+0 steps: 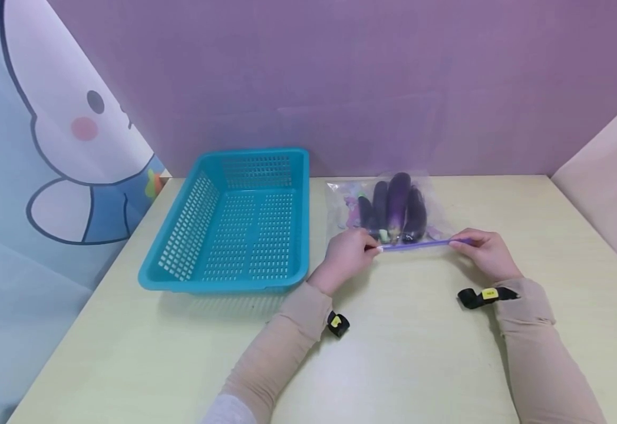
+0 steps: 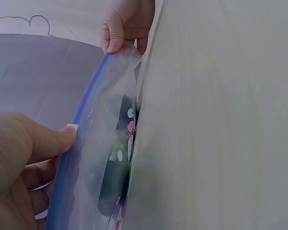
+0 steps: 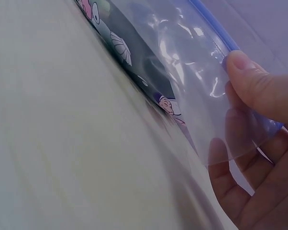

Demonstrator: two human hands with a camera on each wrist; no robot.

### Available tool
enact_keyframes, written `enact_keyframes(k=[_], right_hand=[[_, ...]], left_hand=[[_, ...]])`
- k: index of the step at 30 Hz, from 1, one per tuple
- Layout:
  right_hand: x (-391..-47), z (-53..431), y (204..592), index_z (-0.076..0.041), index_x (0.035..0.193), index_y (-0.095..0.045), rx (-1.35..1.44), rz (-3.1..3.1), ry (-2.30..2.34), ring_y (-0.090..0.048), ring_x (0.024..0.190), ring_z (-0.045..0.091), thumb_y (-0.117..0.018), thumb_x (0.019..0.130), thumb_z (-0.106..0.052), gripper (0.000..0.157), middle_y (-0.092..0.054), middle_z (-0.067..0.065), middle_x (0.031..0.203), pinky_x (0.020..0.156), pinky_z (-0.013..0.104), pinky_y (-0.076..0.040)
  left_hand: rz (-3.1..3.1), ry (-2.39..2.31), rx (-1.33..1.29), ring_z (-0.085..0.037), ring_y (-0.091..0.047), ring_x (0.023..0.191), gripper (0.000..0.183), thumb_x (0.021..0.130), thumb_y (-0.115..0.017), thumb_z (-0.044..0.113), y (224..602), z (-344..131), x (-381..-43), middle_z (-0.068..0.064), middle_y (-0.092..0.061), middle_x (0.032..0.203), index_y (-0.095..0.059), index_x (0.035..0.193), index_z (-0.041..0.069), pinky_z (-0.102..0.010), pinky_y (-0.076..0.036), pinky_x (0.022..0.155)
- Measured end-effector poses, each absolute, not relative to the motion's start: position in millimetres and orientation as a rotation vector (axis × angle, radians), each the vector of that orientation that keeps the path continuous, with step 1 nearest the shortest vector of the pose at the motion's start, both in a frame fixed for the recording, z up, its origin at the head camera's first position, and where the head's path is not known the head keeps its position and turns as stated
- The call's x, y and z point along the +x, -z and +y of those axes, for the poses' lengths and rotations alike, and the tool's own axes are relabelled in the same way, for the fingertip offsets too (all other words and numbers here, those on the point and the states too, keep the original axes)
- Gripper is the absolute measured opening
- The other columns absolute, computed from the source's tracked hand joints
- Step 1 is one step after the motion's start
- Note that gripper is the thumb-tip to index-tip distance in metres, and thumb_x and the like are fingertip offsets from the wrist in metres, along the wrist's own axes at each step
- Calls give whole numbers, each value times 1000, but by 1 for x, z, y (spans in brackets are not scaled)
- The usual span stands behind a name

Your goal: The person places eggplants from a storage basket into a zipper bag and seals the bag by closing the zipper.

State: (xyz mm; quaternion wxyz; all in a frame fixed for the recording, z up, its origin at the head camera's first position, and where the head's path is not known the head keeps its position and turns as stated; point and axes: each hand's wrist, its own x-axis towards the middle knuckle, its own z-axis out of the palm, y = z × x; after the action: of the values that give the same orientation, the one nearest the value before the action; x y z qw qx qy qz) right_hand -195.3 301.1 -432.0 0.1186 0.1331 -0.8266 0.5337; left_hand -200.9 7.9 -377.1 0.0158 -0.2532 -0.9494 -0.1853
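Observation:
A clear zip bag (image 1: 441, 221) with a blue-purple zip strip and printed cartoon pictures lies at the back of the table. Inside it are several dark purple eggplants (image 1: 398, 200), side by side. My left hand (image 1: 347, 253) pinches the white slider (image 2: 73, 126) on the zip strip, toward the bag's left end. At the strip's right end, my right hand (image 1: 483, 253) pinches the bag's corner between thumb and fingers. In the right wrist view the thumb (image 3: 259, 86) presses on the strip, with fingers seen through the clear plastic.
A turquoise plastic basket (image 1: 223, 288) with perforated walls stands left of the bag, close to my left hand. The pale table (image 1: 403, 353) ends at a purple backdrop (image 1: 340, 76). A cartoon curtain (image 1: 64, 194) hangs at the left. Each wrist wears a black strap (image 1: 478, 297).

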Motion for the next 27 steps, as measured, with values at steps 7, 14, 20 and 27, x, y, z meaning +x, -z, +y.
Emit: enact_keyframes(k=[7, 14, 20, 27], right_hand=[[-196, 300, 432, 8, 90, -69, 359, -2420, -1577, -58, 76, -8, -66, 84, 5, 8, -65, -27, 82, 68, 6, -45], [-196, 299, 433, 8, 90, -69, 347, -2411, -1613, -58, 75, -8, -65, 84, 6, 8, -65, -27, 82, 67, 6, -45], [-196, 300, 431, 7, 90, -70, 341, -2417, -1601, -58, 76, -9, -65, 85, 4, 8, -65, -27, 82, 68, 6, -45], [-196, 301, 432, 7, 90, -70, 337, -2419, -1607, -58, 76, -8, -65, 85, 3, 8, -65, -27, 82, 68, 6, -45]], left_hand=[[-2937, 575, -765, -8, -58, 72, 17, 90, -65, 28, 377, 3, -201, 5, -64, 82, -76, 98, 20, -21, -47, 62], [-2932, 567, -762, -7, -58, 70, 16, 90, -65, 28, 377, 0, -199, 5, -65, 81, -76, 99, 20, -19, -45, 59], [-2924, 567, -751, -10, -63, 76, 17, 89, -65, 28, 375, -2, -197, 3, -68, 88, -76, 99, 19, -22, -48, 62], [-2914, 539, -729, -10, -63, 78, 16, 89, -66, 28, 377, -5, -198, 4, -68, 90, -76, 97, 20, -22, -49, 62]])
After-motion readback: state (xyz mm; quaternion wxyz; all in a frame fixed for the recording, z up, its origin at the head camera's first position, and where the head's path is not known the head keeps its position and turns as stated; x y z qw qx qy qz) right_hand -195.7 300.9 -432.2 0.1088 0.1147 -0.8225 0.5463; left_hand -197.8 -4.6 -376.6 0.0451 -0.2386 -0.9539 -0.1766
